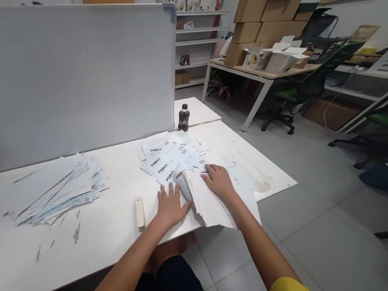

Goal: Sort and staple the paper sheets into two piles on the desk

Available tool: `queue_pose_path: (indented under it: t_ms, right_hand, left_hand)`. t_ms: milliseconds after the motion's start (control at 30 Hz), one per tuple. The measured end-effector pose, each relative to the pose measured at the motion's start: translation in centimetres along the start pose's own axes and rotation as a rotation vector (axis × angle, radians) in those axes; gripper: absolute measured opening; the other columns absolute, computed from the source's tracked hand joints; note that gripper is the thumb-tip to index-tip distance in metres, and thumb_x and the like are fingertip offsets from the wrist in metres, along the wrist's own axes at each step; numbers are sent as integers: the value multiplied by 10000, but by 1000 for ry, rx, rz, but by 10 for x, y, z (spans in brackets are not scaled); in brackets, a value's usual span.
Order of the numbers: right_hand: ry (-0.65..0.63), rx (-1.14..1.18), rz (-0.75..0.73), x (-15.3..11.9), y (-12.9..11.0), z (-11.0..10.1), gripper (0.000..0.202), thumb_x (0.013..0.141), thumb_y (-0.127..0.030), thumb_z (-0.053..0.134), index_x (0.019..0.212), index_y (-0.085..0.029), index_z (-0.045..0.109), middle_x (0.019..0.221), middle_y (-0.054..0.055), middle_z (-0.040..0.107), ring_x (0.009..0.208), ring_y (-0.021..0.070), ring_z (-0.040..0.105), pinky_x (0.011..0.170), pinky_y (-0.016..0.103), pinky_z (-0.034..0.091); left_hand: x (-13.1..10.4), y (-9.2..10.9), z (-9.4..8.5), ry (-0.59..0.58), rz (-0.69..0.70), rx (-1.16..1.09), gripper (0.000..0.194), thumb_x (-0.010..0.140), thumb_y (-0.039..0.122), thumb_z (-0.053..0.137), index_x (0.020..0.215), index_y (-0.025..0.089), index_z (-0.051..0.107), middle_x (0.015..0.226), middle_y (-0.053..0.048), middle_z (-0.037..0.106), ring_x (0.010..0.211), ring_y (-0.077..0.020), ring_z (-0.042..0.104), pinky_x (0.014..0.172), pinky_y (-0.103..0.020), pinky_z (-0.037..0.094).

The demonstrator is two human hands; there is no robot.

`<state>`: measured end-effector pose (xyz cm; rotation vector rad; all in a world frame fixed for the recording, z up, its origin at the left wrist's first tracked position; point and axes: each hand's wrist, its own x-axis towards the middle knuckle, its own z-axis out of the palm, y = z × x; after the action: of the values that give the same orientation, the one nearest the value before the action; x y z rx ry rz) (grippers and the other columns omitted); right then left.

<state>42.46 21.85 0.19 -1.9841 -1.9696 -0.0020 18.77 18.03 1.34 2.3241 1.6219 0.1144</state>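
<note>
Two bare hands press flat on a white worktop — the left hand beside, the right hand atop a stack of white sheets, fingers spread, gripping nothing, likely steadying it. PONY-printed envelopes fan behind (a cola bottle beyond); a stapler lies just left.

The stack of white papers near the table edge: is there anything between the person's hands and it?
Nothing visible stands between. The right hand lies flat on top of the stack of white papers, and the left hand rests on the table with its fingers against the stack's left edge. The beige stapler lies apart, further left.
</note>
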Motion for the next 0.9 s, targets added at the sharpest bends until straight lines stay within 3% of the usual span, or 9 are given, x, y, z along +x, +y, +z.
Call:
queue_pose_path:
  t_ms: [133, 267, 500, 567, 700, 767, 800, 833, 900]
  right_hand:
    - [-11, -1, -78, -11, -5, -9, 457, 951, -437, 404, 1294, -170, 543, 1252, 126, 573, 1106, 270, 488, 966, 370, 334]
    - [-8, 13, -116, -20, -15, -7, 391, 949, -421, 428, 1211, -188, 600, 1170, 116, 594, 1053, 263, 501, 909, 356, 357]
    - [46, 159, -287, -19, -33, -30, 427, 995, -354, 321, 1299, -179, 565, 1261, 144, 596, 1063, 255, 542, 932, 382, 363]
    - [211, 289, -119, -34, -16, -41, 428, 983, -391, 345, 1255, -169, 588, 1216, 152, 613, 1062, 261, 552, 935, 395, 384]
    - [694, 703, 611, -123, 14, -30, 428, 934, -506, 407, 1159, -189, 589, 1053, 105, 637, 924, 222, 590, 815, 367, 478]
    - [663, 983, 880, -176, 10, -7, 409, 871, -552, 510, 1082, -211, 589, 943, 56, 643, 804, 186, 611, 692, 312, 511]
    - [551, 1140, 961, -197, 4, 4, 419, 821, -565, 579, 1054, -217, 583, 915, 41, 647, 776, 179, 627, 644, 292, 521]
    - [419, 1297, 987, -211, -4, 13, 439, 794, -562, 615, 1066, -220, 575, 953, 43, 660, 814, 185, 652, 653, 291, 541]
    - [341, 1455, 1018, -217, -18, 22, 492, 774, -569, 621, 1121, -224, 569, 1040, 54, 678, 903, 198, 667, 696, 298, 561]
  left_hand:
    - [-47, 5, 18, 213, 80, -70, 731, 925, 580, 367, 1498, 130, 322, 1537, -195, 302, 1419, -406, 268, 1084, -565, 337]
    - [-74, 19, 23, 403, 35, -110, 669, 965, 465, 359, 1536, 156, 194, 1575, -156, 242, 1453, -349, 211, 1103, -525, 347]
    - [-70, 42, 33, 299, 63, 61, 677, 902, 491, 488, 1476, 156, 360, 1567, -160, 272, 1447, -425, 163, 1131, -599, 232]
    - [-66, 42, 30, 301, 52, 83, 622, 909, 469, 476, 1442, 155, 414, 1539, -159, 336, 1430, -413, 226, 1133, -585, 231]
    - [-51, 38, 10, 322, -8, 83, 483, 885, 437, 510, 1269, 149, 563, 1345, -173, 542, 1301, -392, 412, 1077, -560, 310]
    - [-35, 35, -4, 320, -21, 64, 442, 868, 434, 529, 1187, 135, 590, 1273, -190, 569, 1246, -377, 452, 1036, -524, 354]
    - [-26, 34, -11, 319, -27, 51, 444, 871, 435, 522, 1187, 129, 579, 1276, -196, 560, 1241, -367, 452, 1027, -504, 361]
    - [-15, 34, -18, 315, -46, 37, 462, 878, 446, 504, 1205, 125, 560, 1293, -201, 546, 1244, -361, 447, 1021, -489, 363]
    - [9, 34, -31, 273, -119, 23, 524, 888, 498, 464, 1234, 111, 531, 1310, -213, 528, 1245, -362, 439, 1012, -478, 359]
